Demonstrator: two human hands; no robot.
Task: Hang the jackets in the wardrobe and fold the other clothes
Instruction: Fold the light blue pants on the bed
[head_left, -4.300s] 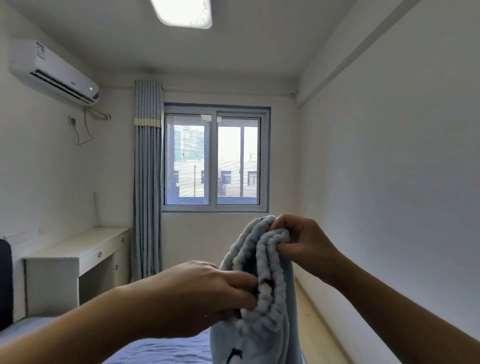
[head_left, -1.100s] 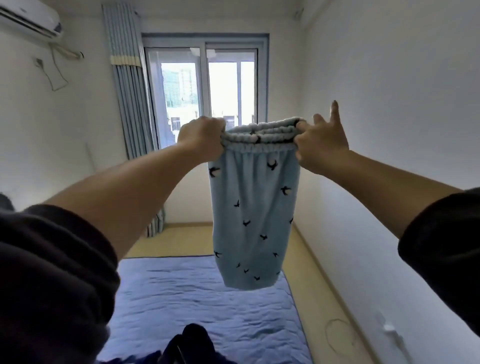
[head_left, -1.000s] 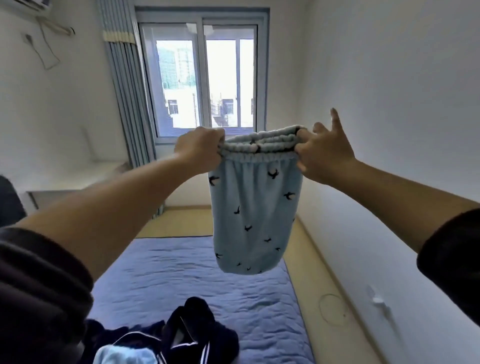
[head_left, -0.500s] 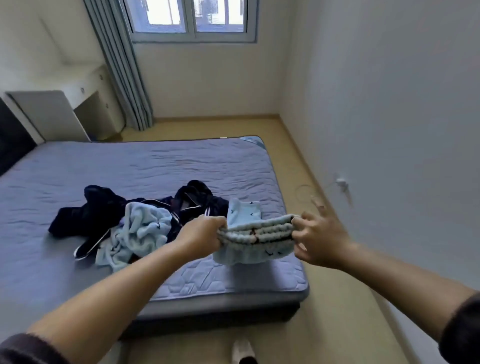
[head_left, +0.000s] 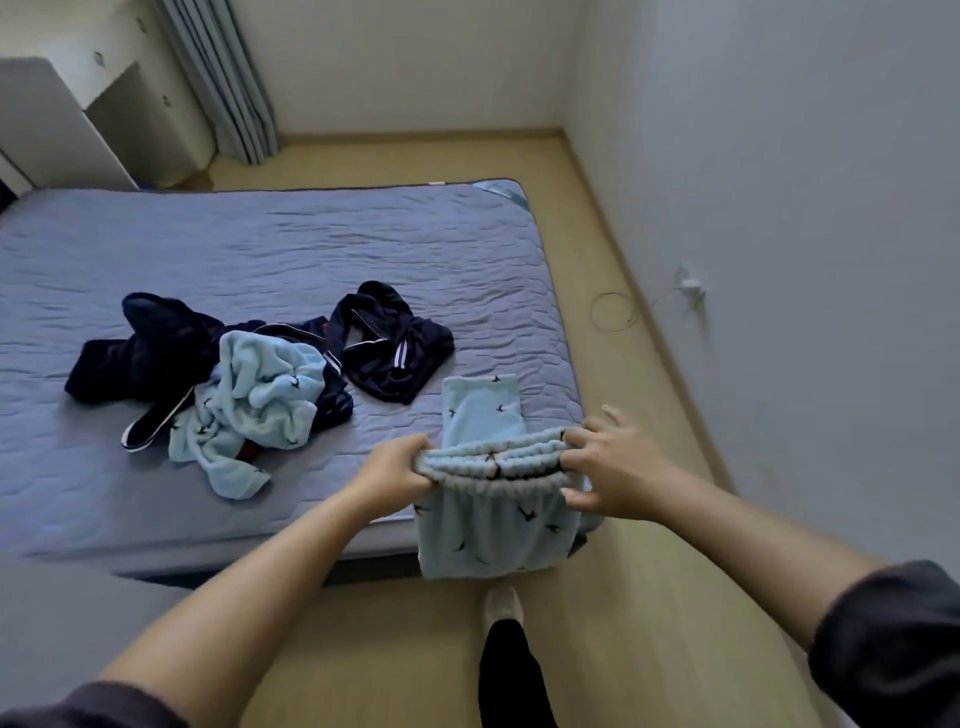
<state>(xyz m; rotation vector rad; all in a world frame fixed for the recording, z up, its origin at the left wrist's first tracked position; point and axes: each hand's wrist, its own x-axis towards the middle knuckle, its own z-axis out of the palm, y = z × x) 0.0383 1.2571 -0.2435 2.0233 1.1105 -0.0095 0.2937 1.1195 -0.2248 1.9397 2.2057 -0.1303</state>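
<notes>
2 hands, left (head_left: 397, 470), right (head_left: 608, 467), gripping trousers (head_left: 493, 530) waistband, above mattress (head_left: 311, 249) edge

A: What kind of place is shown?
B: A bedroom in a home. A quilted mattress (head_left: 311, 249) fills the left and centre of the frame, and a heap of clothes (head_left: 254, 400) lies on it.
A: Further evidence?
B: Upper left: a floor-length curtain (head_left: 223, 78) and a white desk (head_left: 62, 119). Right: a plug with cable (head_left: 691, 285) on the plain wall, above wood-toned flooring (head_left: 587, 244).
</notes>
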